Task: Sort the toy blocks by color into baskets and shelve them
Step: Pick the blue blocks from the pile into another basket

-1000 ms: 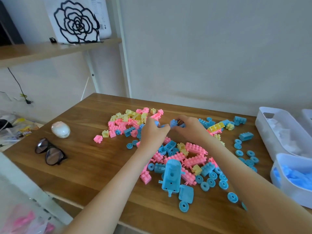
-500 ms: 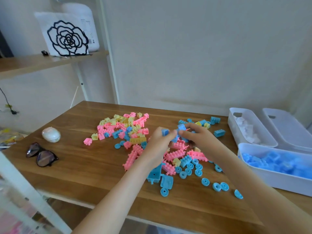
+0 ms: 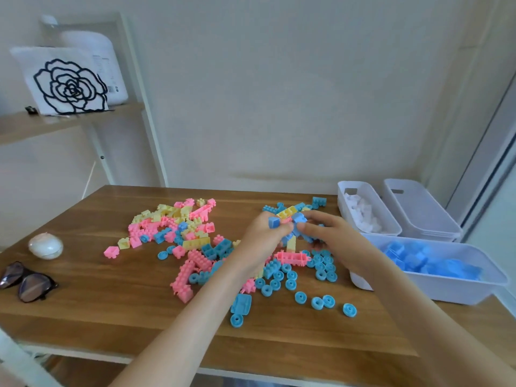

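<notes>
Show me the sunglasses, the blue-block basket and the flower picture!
sunglasses (image 3: 33,287): head view, on one dark lens.
blue-block basket (image 3: 446,290): head view, on its near wall.
flower picture (image 3: 69,86): head view, on the drawn flower.

Bare table (image 3: 92,303) lies left of the block pile (image 3: 195,241) (sunglasses (image 3: 26,282) aside); baskets (image 3: 435,272) wall the right.
</notes>
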Motion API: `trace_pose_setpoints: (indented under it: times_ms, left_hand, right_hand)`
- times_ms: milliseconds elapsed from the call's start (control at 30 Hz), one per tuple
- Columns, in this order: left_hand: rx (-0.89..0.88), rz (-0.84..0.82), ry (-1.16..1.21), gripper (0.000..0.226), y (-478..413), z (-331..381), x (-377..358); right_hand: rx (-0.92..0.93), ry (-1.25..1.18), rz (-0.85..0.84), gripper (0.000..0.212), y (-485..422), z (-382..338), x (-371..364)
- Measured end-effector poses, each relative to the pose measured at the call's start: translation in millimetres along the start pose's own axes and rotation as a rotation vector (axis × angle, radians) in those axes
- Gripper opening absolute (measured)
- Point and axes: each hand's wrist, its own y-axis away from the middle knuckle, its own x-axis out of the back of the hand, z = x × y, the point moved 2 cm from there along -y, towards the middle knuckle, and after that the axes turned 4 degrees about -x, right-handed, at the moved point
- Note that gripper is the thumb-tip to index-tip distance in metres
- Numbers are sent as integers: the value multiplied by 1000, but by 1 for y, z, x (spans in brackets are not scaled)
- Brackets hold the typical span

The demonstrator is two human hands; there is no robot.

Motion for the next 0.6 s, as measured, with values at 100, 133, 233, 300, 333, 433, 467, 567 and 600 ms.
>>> trace_pose_setpoints:
  times_ms: [100,133,233,300,333,433,467,567,600]
  left_hand:
    - [22,-73,58,43,-4,5,-17]
    - [12,-89,82,39,-5,8,-23]
    - [-12,-128,105,21,-11,12,-42]
    - [-29,-172,38,10,-13,15,-62]
    - [-49,-168,-49,10,-16,14,-73]
    - [-125,-9,-348,11,-20,10,-103]
    - [-136,50,-364,11,-19,9,-109]
    - [-153,137,-358,10,-18,10,-118]
    - [-161,136,-366,11,-19,11,-118]
  right_hand:
    - [24,22,20,14,8,6,23]
    - [38,7,26,16,10,10,33]
    - [57,-15,102,19,18,17,62]
    - [36,131,181,23,19,25,69]
    - [38,280,241,27,16,30,69]
    - [110,693,469,35,8,45,56]
    - [125,744,522,36,6,47,51]
    - [99,765,585,36,0,50,50]
    - [94,750,568,35,-3,49,52]
